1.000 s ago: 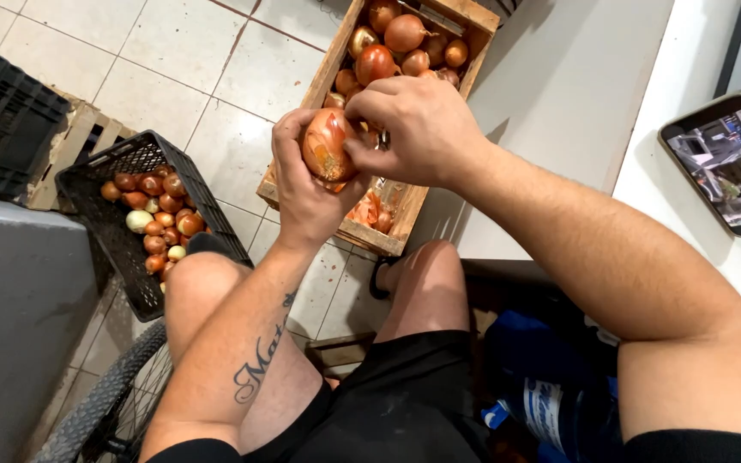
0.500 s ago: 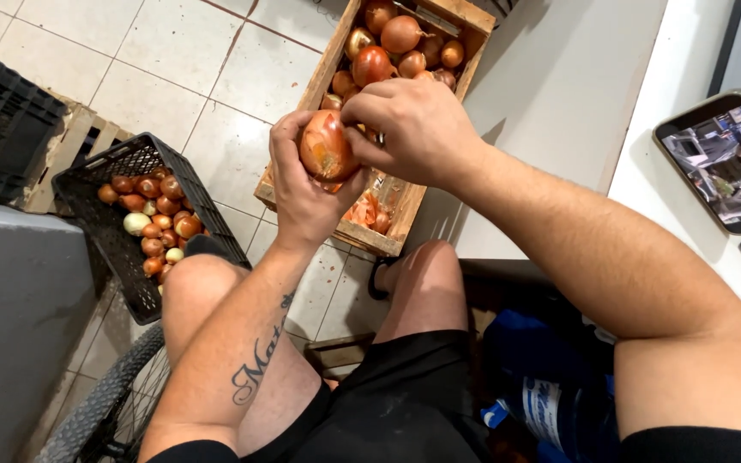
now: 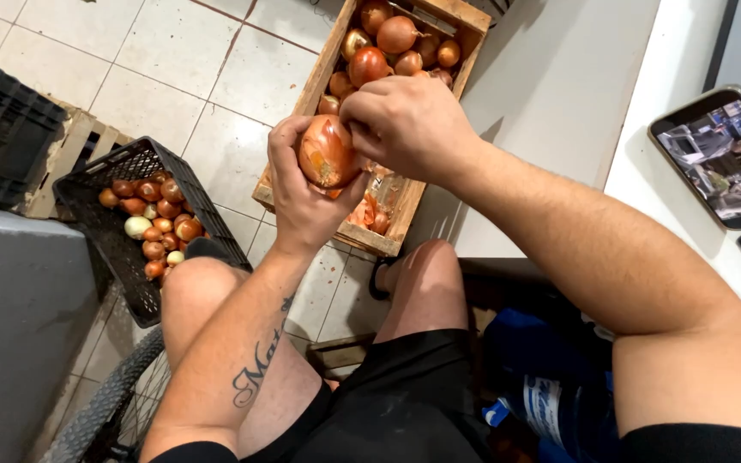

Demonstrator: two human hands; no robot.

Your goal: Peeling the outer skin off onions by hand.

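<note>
Over the tiled floor [image 3: 62,51], between wooden crate [image 3: 439,17] and black crate [image 3: 130,163], our left hand [image 3: 302,201] clamps an onion [image 3: 326,153]; right hand [image 3: 405,124] fingers pinch its top.

orange-brown onion [image 3: 326,151], black crate [image 3: 143,227], white tiles [image 3: 152,60]

The onion [image 3: 326,151] has a glossy, papery orange-brown skin. The crate [image 3: 405,210] is rough, unfinished wood. The basket [image 3: 113,249] is matt black plastic lattice. The floor [image 3: 156,60] is smooth pale tile with a dull sheen. The phone [image 3: 718,154] shows a glossy glass screen. The shorts [image 3: 405,403] are matt black cloth.
</note>
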